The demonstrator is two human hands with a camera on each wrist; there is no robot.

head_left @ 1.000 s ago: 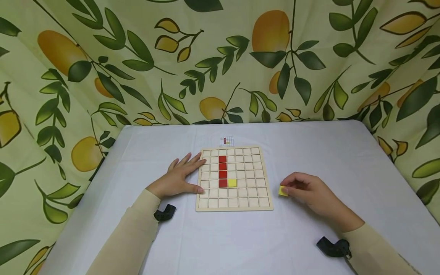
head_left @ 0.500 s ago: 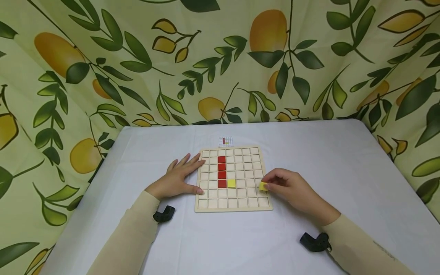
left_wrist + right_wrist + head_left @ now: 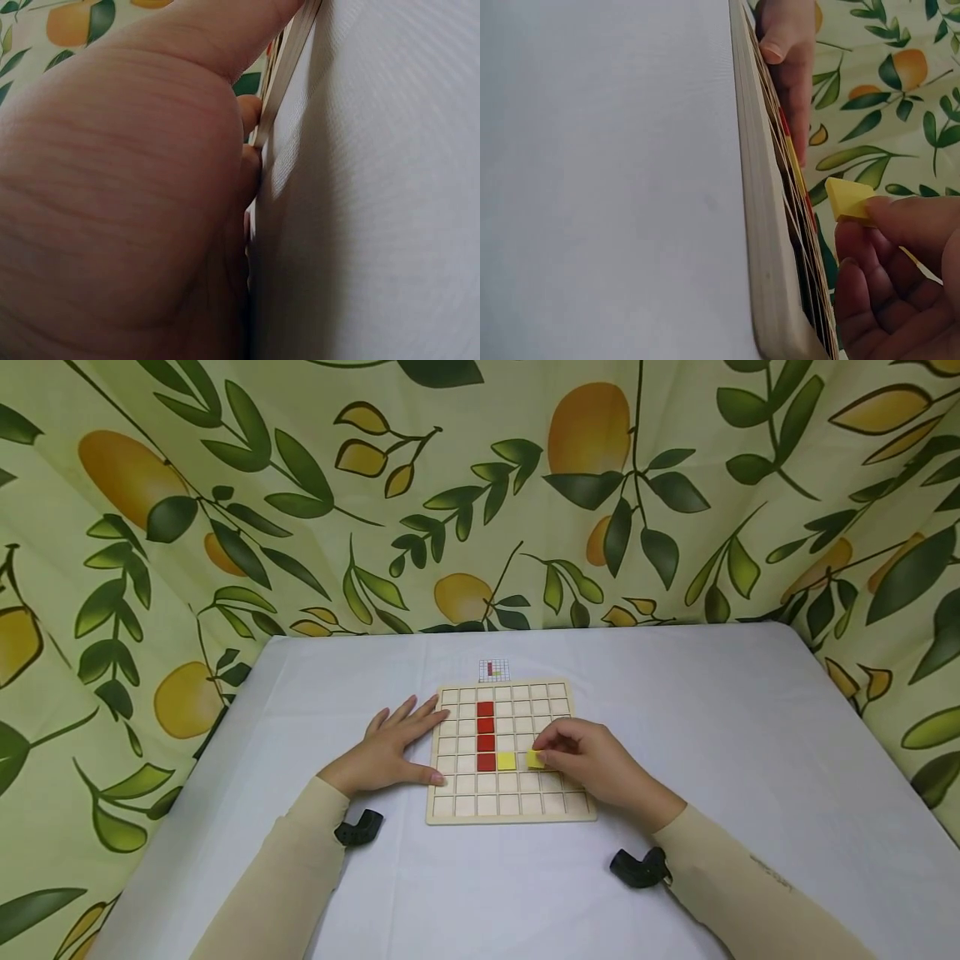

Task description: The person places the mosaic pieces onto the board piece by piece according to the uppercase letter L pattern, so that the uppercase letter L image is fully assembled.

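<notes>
A wooden grid board (image 3: 465,807) lies on the white table. Four is avoided here: several red square tiles (image 3: 486,726) form a column in its cells, and a yellow tile (image 3: 506,761) sits right of the lowest red one. My right hand (image 3: 588,756) pinches another yellow tile (image 3: 849,199) between thumb and fingers, just above the board surface in the right wrist view. My left hand (image 3: 390,747) lies spread at the board's left edge, thumb and fingertips touching the rim. In the left wrist view the palm (image 3: 120,180) hides most of the board.
A small printed grid card (image 3: 494,670) with a red and yellow pattern lies just behind the board. A curtain with fruit and leaves (image 3: 480,493) hangs behind the white tablecloth (image 3: 480,893). Each wrist wears a black camera mount (image 3: 358,828).
My right hand has moved left with the yellow tile, from the table beside the board to over its right-hand cells. The left hand has stayed in place.
</notes>
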